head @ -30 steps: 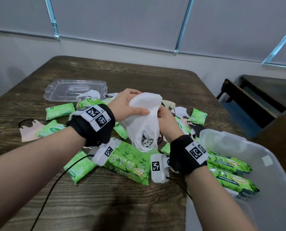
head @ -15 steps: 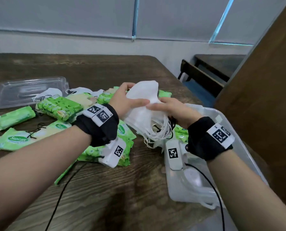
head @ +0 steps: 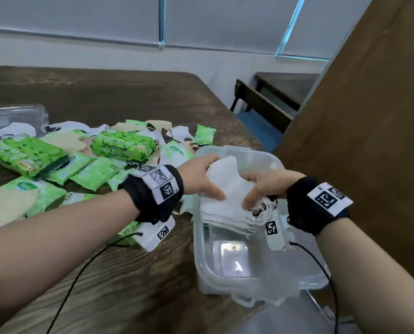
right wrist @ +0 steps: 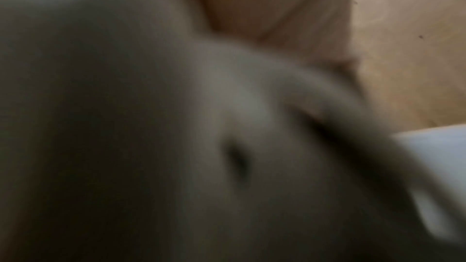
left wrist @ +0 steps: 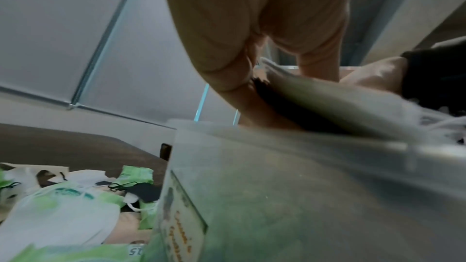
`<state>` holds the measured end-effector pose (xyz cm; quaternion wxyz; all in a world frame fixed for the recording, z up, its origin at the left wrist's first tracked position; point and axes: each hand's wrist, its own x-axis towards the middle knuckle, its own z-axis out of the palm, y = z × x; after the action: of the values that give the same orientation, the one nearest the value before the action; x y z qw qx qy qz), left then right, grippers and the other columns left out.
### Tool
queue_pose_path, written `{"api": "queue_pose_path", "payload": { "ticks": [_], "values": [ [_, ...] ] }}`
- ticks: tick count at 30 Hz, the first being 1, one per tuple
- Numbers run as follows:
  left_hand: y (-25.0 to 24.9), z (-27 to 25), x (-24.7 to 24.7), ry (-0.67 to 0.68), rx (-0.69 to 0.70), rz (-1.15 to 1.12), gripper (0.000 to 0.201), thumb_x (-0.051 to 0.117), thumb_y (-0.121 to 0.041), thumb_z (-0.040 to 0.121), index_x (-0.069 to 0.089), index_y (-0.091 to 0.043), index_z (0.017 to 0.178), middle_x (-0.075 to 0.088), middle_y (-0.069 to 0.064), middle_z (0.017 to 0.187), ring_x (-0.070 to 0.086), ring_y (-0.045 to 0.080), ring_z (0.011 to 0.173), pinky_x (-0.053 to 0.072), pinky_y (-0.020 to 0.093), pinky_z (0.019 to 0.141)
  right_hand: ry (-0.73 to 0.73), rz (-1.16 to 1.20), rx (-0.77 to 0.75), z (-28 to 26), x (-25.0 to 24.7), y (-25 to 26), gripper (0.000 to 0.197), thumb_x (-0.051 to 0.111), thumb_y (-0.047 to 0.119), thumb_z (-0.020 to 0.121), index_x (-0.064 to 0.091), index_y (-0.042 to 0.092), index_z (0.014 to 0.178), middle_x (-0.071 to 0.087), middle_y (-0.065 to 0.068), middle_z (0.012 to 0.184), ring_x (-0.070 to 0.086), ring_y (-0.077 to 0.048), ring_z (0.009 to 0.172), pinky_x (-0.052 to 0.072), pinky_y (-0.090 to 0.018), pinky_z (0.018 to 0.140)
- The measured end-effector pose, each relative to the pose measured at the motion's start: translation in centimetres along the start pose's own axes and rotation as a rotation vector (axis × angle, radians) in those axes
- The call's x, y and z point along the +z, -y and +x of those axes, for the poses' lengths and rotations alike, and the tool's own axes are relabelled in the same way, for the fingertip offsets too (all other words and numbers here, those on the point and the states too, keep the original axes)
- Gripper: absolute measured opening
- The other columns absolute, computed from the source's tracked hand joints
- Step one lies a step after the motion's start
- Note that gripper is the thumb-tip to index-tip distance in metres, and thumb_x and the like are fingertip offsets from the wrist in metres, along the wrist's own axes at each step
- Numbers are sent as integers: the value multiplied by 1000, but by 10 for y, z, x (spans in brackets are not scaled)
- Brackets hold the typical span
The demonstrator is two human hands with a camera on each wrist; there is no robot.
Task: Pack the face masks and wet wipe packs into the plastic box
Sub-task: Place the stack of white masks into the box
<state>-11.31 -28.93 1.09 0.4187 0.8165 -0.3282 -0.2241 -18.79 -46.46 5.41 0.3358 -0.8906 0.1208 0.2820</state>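
Observation:
Both hands hold a stack of white face masks (head: 227, 189) over the clear plastic box (head: 234, 273) at the table's right edge. My left hand (head: 201, 177) grips the stack's left side, thumb on top. On the right side my right hand (head: 261, 186) pinches it, with the ear loops hanging below. In the left wrist view the stack (left wrist: 327, 99) sits just above the box wall (left wrist: 290, 186). Green wet wipe packs (head: 121, 143) and loose masks (head: 63, 138) lie heaped on the table to the left. The right wrist view is a blur.
The clear lid (head: 13, 116) lies at the far left of the wooden table (head: 128, 285). A brown wooden panel (head: 370, 116) stands close on the right of the box. A bench (head: 268, 102) is beyond the table's far edge.
Both hands have carried the mask stack to the right and down, from above the pile of packs to over the box. The head view has turned right with them.

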Motion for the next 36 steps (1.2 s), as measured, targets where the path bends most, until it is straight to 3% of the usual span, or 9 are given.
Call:
{"api": "queue_pose_path", "payload": {
  "ticks": [4,10,15,20,22,25,28,32,36],
  "values": [
    [-11,19,26,90,4,314,85,85,-27,64,39,-19,134,57,2,120,54,19,106,41,22,81,77,-56,73,12,0,-27,30,72,0,75,62,19,96,66,2,88,62,-22,90,49,-23,73],
    [-15,40,52,337,-55,749,77,78,-31,74,37,-13,137,56,11,121,52,27,113,42,29,81,238,-345,201,45,17,-52,38,73,10,77,63,18,113,61,-5,127,53,-24,119,41,-33,103],
    [-14,45,54,378,-113,785,72,73,-26,80,35,-13,141,63,6,116,56,22,109,39,26,77,329,-552,229,70,49,-59,66,75,27,78,46,18,137,48,-3,139,47,-25,126,41,-30,95],
    [-7,43,48,250,-116,812,54,66,-24,83,45,-21,132,67,-1,107,60,20,98,47,29,78,365,-801,232,166,73,-156,45,85,43,35,69,33,76,70,4,93,67,-20,81,56,-37,74],
    [-6,43,47,230,-123,859,48,64,-24,83,48,-24,128,66,-3,106,61,21,98,47,29,76,253,-810,227,119,70,-125,24,84,36,49,69,27,67,69,-4,95,66,-19,83,56,-41,78],
    [-4,42,46,220,-124,903,41,62,-25,84,52,-26,124,65,-6,106,61,19,98,45,27,75,161,-656,135,40,58,-65,13,56,15,94,64,4,91,62,1,101,58,-14,88,47,-9,75],
    [-2,42,45,206,-103,911,37,60,-25,86,53,-25,122,65,-8,106,59,17,99,41,24,74,194,-497,29,23,55,-41,40,48,3,97,37,20,62,32,19,76,28,-11,57,32,2,44],
    [3,44,45,163,-86,933,33,56,-22,87,56,-24,121,62,-3,114,56,19,107,43,26,81,303,-683,207,57,62,-63,21,80,37,73,68,42,56,59,10,100,55,-12,70,48,-20,65],
    [12,50,37,38,-34,978,36,57,-10,83,61,-19,118,47,3,134,36,21,129,27,34,109,350,-698,127,67,70,-50,63,67,32,87,42,14,142,59,-9,113,46,-17,86,30,-21,52]
  ]
}}
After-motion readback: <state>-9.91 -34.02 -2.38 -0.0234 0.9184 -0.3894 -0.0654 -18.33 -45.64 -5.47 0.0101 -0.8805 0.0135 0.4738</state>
